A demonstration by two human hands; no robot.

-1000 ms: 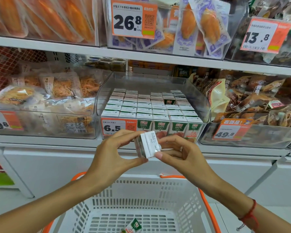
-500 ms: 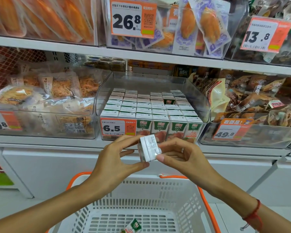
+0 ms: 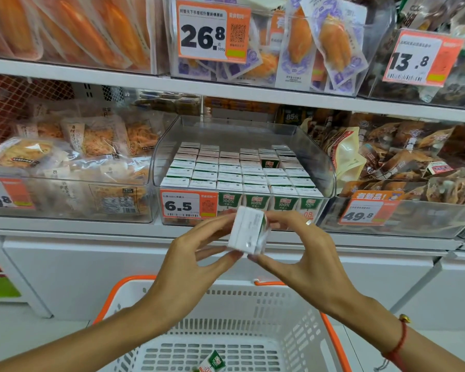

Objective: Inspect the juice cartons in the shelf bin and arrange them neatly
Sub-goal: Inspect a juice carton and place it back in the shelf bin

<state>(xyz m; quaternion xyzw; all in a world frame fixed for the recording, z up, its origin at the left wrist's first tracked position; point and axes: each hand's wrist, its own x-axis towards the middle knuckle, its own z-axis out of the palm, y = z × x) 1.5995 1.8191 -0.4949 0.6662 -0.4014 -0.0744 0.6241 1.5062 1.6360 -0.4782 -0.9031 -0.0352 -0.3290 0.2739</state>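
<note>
A small white-and-green juice carton (image 3: 247, 230) is held in front of the shelf edge, tilted, its white face toward me. My left hand (image 3: 191, 260) pinches its left side between thumb and fingers. My right hand (image 3: 301, 253) pinches its right side. Behind it, a clear shelf bin (image 3: 317, 159) holds several rows of the same cartons (image 3: 234, 175) standing upright, with one gap in a back row on the right showing a carton's green front (image 3: 269, 162).
A white shopping basket (image 3: 287, 312) with orange handles sits below my hands; one juice carton (image 3: 212, 363) lies in it. Bins of bagged snacks (image 3: 73, 162) flank the juice bin. An orange 6.5 price tag (image 3: 188, 205) hangs on the bin front.
The carton has been turned between my hands and raised slightly toward the bin; both hands keep hold of it.
</note>
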